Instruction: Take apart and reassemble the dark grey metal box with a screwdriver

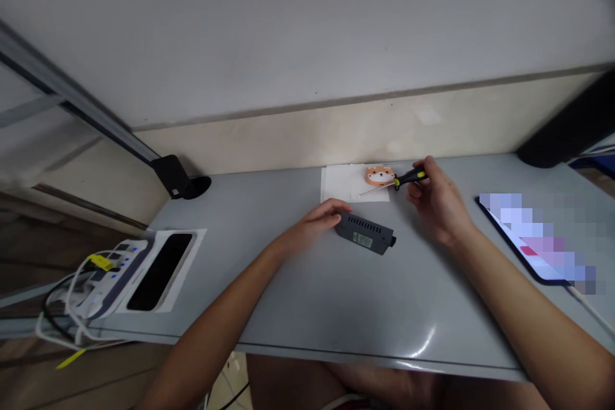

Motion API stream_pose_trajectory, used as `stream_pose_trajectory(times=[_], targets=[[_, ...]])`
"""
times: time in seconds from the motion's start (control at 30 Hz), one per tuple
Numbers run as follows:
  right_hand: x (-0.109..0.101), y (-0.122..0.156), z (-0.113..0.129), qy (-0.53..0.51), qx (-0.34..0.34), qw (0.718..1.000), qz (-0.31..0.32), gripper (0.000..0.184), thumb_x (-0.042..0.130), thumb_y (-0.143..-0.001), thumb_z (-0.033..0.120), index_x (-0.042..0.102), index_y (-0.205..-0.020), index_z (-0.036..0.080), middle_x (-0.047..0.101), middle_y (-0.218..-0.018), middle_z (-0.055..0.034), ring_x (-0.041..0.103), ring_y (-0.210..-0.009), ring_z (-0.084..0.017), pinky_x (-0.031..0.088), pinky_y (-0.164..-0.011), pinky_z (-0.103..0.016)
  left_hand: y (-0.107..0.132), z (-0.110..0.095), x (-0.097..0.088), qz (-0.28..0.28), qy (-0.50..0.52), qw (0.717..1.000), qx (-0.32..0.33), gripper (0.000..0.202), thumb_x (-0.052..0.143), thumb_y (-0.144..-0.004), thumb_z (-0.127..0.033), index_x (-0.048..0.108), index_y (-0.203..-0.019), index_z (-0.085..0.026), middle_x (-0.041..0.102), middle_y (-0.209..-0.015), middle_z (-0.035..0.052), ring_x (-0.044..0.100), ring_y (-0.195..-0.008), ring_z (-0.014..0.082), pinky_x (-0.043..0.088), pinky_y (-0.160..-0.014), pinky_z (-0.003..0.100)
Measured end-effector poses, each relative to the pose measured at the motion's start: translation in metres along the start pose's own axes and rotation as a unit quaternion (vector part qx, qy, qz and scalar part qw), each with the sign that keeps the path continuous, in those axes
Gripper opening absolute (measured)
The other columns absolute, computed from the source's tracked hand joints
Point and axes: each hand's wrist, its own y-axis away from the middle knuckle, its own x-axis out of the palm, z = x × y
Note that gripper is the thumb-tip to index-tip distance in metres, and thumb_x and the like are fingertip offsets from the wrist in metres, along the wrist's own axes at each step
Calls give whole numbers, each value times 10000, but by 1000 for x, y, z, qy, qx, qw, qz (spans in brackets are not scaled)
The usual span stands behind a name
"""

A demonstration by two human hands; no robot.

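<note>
My left hand (321, 219) grips one end of a dark grey vented box (366, 230) with a row of slots and a pale label on its upper face. A small black knob juts from the box's right end. In my right hand (436, 198) is a screwdriver (409, 177) with a black and yellow handle. Its thin metal shaft points left over white paper (338, 180), and the tip is apart from the box. Behind the shaft lies an orange and white animal-faced object (380, 175) on the paper.
On the left are a phone (161, 271) on white paper and a power strip (108, 282) with tangled cables. A lit tablet-like screen (526, 246) with a cable lies at the right. A black cylinder (567, 118) stands at the back right, and the wall (269, 138) borders the grey table (307, 307).
</note>
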Motion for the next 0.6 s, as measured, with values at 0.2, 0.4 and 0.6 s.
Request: stream_pose_trajectory(times=[0.2, 0.4, 0.6], targets=[[5, 3, 7, -21, 26, 998, -45, 551, 889, -579, 696, 659, -779, 236, 436, -615, 54, 374, -514, -85, 291, -427, -228, 1, -6, 1, 31, 29, 999, -10, 390, 743, -875, -426, 678, -1203, -225, 647, -1154, 73, 586, -1056, 235, 442, -932, 330], [10, 5, 9, -3, 22, 998, -62, 615, 907, -483, 712, 643, -738, 220, 424, -571, 65, 365, -514, -83, 283, -446, -225, 1, -16, 9, -18, -33, 999, -4, 399, 840, -792, -429, 669, -1061, -190, 670, -1057, 58, 624, -948, 195, 487, -876, 317], [10, 6, 9, 72, -42, 991, -104, 613, 816, -581, 775, 609, -727, 216, 438, -552, 67, 385, -484, -84, 284, -427, -224, -1, -11, 6, -67, -68, 995, 27, 439, 855, -774, -491, 631, -998, -188, 661, -1044, 58, 625, -933, 193, 488, -849, 315]])
